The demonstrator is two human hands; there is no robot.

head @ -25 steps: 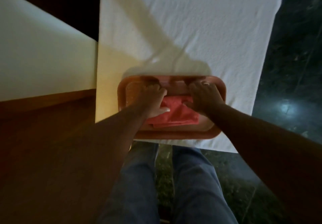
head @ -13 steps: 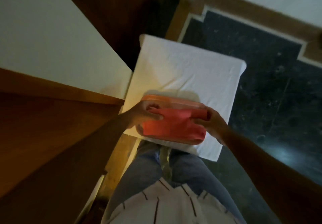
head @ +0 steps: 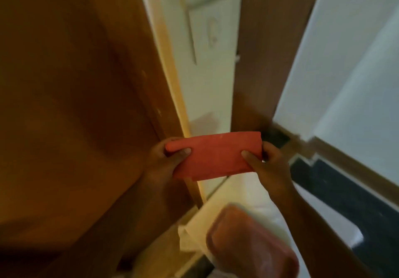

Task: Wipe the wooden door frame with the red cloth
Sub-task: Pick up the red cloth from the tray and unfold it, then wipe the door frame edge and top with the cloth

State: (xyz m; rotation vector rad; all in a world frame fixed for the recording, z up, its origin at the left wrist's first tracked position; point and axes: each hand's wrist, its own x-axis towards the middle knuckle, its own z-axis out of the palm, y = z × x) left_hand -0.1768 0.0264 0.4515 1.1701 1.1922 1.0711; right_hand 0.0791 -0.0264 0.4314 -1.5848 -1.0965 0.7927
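Head view: I've lifted folded red cloth (head: 216, 156) off orange plastic tray (head: 250, 243); left hand (head: 164, 161), right hand (head: 267, 163) pinch its ends. Brown wooden door frame (head: 86, 83) left, untouched; wiping next.

The red cloth (head: 216, 156) hides the fingers of both hands behind it; only the thumbs show. The reddish tray (head: 248, 241) near the bottom is blurred, and both forearms are cut off by the picture's edge
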